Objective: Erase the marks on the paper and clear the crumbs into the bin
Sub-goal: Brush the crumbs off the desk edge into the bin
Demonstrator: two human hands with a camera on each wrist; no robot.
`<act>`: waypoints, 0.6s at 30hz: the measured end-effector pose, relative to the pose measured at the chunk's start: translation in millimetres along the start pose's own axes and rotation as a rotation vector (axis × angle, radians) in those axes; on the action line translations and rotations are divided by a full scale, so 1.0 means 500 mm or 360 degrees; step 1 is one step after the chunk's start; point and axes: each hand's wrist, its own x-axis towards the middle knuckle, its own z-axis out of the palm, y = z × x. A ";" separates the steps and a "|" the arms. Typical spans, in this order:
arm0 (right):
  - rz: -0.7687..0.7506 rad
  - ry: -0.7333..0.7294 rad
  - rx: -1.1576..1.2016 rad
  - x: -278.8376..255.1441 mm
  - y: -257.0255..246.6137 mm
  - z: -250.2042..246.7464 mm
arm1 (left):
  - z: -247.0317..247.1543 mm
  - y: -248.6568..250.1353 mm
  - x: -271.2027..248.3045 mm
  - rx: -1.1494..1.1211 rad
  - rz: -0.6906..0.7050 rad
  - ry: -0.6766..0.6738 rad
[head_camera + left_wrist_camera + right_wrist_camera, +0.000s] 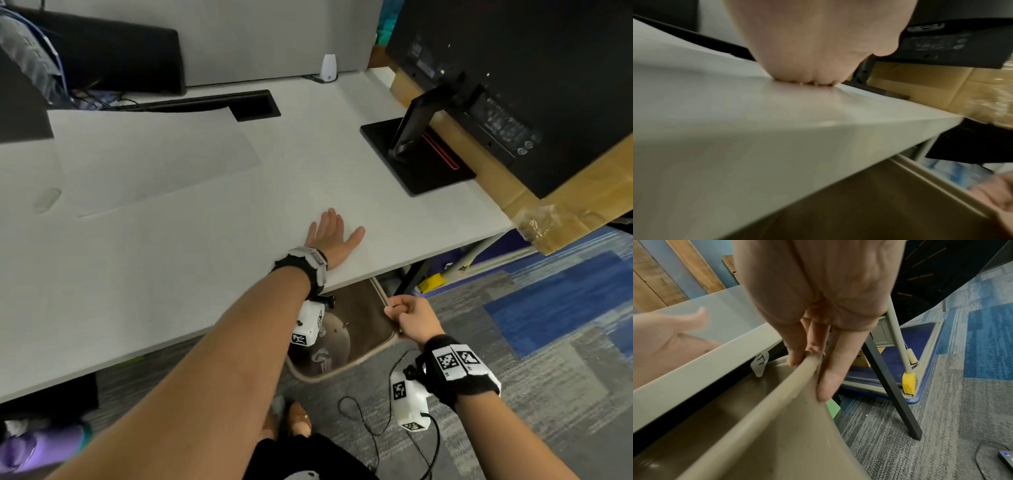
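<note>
bin (363, 308) under desk (205, 274) edge, paper (154, 161) on desk

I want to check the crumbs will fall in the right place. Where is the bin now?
In the head view the bin sits low, half under the near edge of the desk, below the left hand; the right hand grips its right rim.

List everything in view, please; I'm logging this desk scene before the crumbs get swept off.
desk: one, white, fills the middle
paper: two overlapping sheets, white, far left of desk
eraser: one, pale, left desk edge
monitor: one, black, on its stand, far right
cardboard: one, brown, behind monitor
bin: one, beige, under the desk's near edge
hands: left hand flat on desk near its edge; right hand grips bin rim
</note>
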 end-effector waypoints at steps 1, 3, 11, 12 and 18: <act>0.0002 0.0011 0.0004 0.003 0.005 -0.004 | 0.004 0.016 0.001 0.0023 0.0077 -0.0055; -0.0007 0.0027 0.0025 0.010 0.016 -0.009 | 0.014 0.043 -0.011 0.0056 0.0192 -0.0175; -0.0051 -0.0042 0.0048 0.016 0.014 -0.026 | 0.035 0.005 -0.139 -0.0377 0.0428 -0.0384; -0.0061 -0.0042 0.0051 0.017 0.013 -0.027 | 0.024 -0.005 -0.126 -0.0403 0.0429 -0.0168; -0.0113 -0.0088 0.0054 0.008 -0.001 -0.015 | 0.046 -0.038 -0.102 0.0300 0.0460 -0.0194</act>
